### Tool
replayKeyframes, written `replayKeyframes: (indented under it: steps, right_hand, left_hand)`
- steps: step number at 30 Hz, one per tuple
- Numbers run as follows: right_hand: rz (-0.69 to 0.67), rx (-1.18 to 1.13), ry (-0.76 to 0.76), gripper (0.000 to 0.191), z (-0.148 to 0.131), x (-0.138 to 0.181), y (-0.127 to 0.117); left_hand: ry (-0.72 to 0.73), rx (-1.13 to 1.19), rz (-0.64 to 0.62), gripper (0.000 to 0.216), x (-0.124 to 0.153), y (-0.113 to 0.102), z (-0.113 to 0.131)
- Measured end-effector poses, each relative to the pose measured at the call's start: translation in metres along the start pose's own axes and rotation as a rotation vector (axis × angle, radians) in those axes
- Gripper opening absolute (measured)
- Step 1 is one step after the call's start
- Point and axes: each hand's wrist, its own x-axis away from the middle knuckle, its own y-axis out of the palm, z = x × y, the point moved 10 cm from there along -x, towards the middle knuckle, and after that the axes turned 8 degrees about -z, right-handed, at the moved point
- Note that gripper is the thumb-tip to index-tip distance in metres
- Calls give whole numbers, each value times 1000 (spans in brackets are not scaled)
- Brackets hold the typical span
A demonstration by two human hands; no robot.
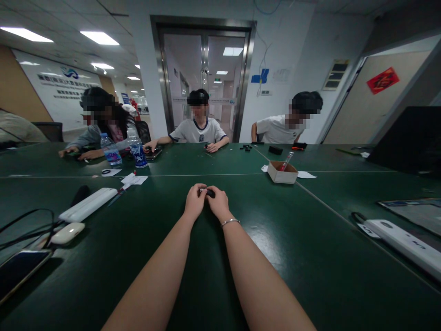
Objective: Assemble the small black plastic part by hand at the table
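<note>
Out in front of me, both hands meet low over the green table (262, 211). Between them is a small dark object with a rounded black end (210, 193) and a shiny metallic bit near the left fingers; its exact kind is too small to make out. My left hand (195, 201) closes its fingertips on the metallic side. Curled around the black end is my right hand (219, 202), its thumb pressed along the top. A silver bracelet (230, 222) circles my right wrist. The fingers hide most of the object.
Ahead to the right stands a small open box (280, 174) holding a clear tube. White power strips (87, 205) (403, 239) lie at both sides. A phone (22, 271) and cables are at left. Two bottles (138, 154) (110, 151) stand beyond; several people sit across the table.
</note>
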Motion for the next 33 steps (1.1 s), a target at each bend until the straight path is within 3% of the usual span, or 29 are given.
replayKeyframes:
  steps: [6, 11, 15, 27, 33]
  right_hand:
    - [29, -364, -69, 32, 12, -12, 7]
    - [-21, -616, -123, 27, 12, -18, 11]
    - [-48, -691, -134, 30, 9, -14, 7]
    - [-67, -764, -139, 29, 11, -15, 2]
    - [-45, -795, -103, 24, 20, -17, -5]
  left_hand:
    - [-129, 202, 130, 21, -1, -12, -22]
    - [-136, 236, 148, 26, 2, -15, -20]
    - [-136, 199, 158, 34, 4, -16, -17]
    - [-106, 86, 107, 30, 4, -13, 2]
    - [-52, 123, 48, 14, 1, -5, 3]
